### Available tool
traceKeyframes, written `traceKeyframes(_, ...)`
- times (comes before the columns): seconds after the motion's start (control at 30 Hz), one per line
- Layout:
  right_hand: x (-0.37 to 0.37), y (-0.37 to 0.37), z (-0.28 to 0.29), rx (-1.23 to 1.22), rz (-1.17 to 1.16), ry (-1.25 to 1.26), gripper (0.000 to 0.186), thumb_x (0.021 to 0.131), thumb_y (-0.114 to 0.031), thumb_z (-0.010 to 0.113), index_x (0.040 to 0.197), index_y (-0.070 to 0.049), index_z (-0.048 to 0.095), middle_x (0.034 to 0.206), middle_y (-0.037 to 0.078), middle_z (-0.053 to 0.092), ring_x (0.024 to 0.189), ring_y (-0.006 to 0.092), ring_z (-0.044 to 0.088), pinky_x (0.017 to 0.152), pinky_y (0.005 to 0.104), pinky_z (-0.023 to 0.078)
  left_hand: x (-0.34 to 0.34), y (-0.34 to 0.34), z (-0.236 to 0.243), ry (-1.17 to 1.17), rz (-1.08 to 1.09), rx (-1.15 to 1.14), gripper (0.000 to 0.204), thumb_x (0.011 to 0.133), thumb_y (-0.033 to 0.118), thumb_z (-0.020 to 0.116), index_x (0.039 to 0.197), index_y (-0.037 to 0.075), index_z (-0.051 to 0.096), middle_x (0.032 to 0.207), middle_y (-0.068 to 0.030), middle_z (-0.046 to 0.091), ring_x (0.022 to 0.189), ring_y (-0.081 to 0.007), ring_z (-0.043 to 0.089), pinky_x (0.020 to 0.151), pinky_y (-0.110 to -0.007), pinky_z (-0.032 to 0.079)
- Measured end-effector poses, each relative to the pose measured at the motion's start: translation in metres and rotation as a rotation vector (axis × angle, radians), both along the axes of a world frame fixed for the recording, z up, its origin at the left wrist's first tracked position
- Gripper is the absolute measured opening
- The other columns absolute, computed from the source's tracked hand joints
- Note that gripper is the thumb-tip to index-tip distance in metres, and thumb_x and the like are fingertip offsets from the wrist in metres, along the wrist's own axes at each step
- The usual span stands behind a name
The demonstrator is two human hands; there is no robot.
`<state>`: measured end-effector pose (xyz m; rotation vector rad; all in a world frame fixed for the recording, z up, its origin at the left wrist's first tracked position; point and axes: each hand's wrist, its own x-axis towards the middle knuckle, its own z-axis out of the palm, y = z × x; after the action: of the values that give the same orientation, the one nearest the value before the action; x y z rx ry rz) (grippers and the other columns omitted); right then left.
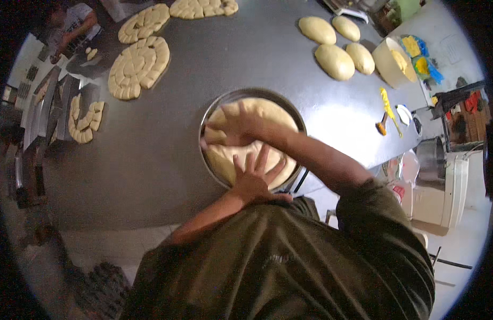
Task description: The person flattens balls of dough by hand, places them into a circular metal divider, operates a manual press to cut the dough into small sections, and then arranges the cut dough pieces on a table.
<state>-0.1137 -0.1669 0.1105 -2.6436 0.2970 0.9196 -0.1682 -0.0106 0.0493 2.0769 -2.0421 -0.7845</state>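
Observation:
A round metal pan [210, 169] sits in front of me at the near edge of the table. Pale dough [275, 113] fills most of it, its surface dented and creased near the middle. My left hand [255, 178] lies with fingers spread over the near part of the dough, thumb by the pan's rim. Across the pan, my right hand [233, 127] presses flat on the left side of the dough; its fingers are spread and a little blurred. The right hand and forearm hide part of the dough.
Coiled, cut dough pieces [139, 66] lie on the dark table [134, 176] at the left and far side. Several smooth dough balls [335, 61] rest at the far right, beside a white tub [390, 64]. A yellow-smeared brush [382, 127] lies nearer. Another person [78, 26] is at the far left.

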Motion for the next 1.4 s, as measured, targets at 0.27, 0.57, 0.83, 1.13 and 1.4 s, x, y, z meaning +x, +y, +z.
traceKeyframes(0.27,0.024,-0.093,0.026,0.544,-0.378,-0.041,0.083,0.098,-0.078,0.028,0.160,-0.023,0.034,0.168,0.019,0.023,0.154,0.0509,0.019,0.113,0.0765,0.024,0.015,-0.006,0.021,-0.048,0.022,0.075,0.121,0.063,0.102,0.054,0.163,0.038,0.032,0.174,-0.0211,-0.006,0.155,-0.0573,0.002,0.113,-0.084,0.002)
traceKeyframes(0.57,-0.042,-0.088,0.028,0.574,-0.714,-0.383,0.107,0.093,-0.089,0.014,0.160,-0.008,0.036,0.168,0.021,0.029,0.157,0.0417,0.020,0.123,0.0648,0.020,0.011,-0.033,0.062,-0.036,0.019,0.212,0.129,0.072,0.102,0.039,0.168,0.019,0.016,0.173,-0.0221,0.005,0.157,-0.0466,0.014,0.121,-0.074,0.003)
traceKeyframes(0.83,-0.088,-0.087,-0.067,0.318,-0.664,-0.181,0.108,0.094,-0.083,0.039,0.163,-0.001,0.023,0.171,0.029,0.010,0.156,0.0550,0.004,0.125,0.0641,0.014,-0.024,-0.034,0.024,-0.198,-0.162,0.130,0.133,0.064,0.105,0.044,0.167,0.026,0.021,0.176,-0.0144,-0.001,0.158,-0.0494,-0.002,0.114,-0.083,0.003)
traceKeyframes(1.13,-0.082,-0.105,-0.026,0.476,-0.704,-0.188,0.118,0.091,-0.091,0.027,0.155,0.008,0.031,0.164,0.030,0.022,0.153,0.0513,0.015,0.124,0.0592,0.020,-0.013,-0.038,0.025,-0.216,-0.133,0.110,0.134,0.060,0.108,0.044,0.167,0.033,0.019,0.176,-0.0114,-0.006,0.156,-0.0504,0.010,0.117,-0.080,0.002)
traceKeyframes(1.4,-0.016,-0.103,-0.044,0.022,-0.245,0.043,0.089,0.092,-0.087,0.037,0.157,-0.027,0.047,0.167,0.011,0.037,0.152,0.0412,0.035,0.120,0.0622,0.032,-0.011,-0.032,-0.009,-0.109,-0.155,-0.281,0.125,0.064,0.106,0.039,0.161,0.027,0.041,0.172,-0.0199,0.017,0.150,-0.0545,0.026,0.112,-0.084,0.008)
